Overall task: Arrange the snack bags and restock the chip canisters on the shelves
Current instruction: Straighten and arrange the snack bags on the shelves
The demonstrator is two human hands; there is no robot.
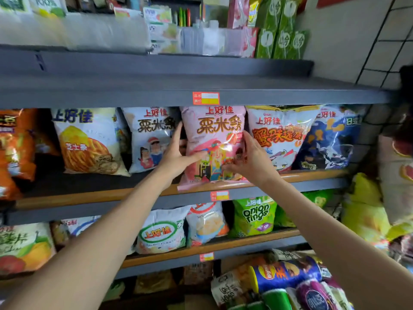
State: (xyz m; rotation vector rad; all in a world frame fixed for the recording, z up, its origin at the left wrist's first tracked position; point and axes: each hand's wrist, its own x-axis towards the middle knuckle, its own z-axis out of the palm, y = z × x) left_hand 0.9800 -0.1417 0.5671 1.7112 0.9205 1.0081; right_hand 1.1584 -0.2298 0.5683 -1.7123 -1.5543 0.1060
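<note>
Both hands grip pink snack bag [213, 139] | left hand [178, 157], right hand [250, 162] | upright, glossy, cartoon print

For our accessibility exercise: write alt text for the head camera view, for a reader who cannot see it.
Two bare hands, the left hand and right hand, hold a pink snack bag upright at the front edge of a grey shop shelf, between a white bag and a crab-flavour bag. Chip canisters lie heaped at lower right.
</note>
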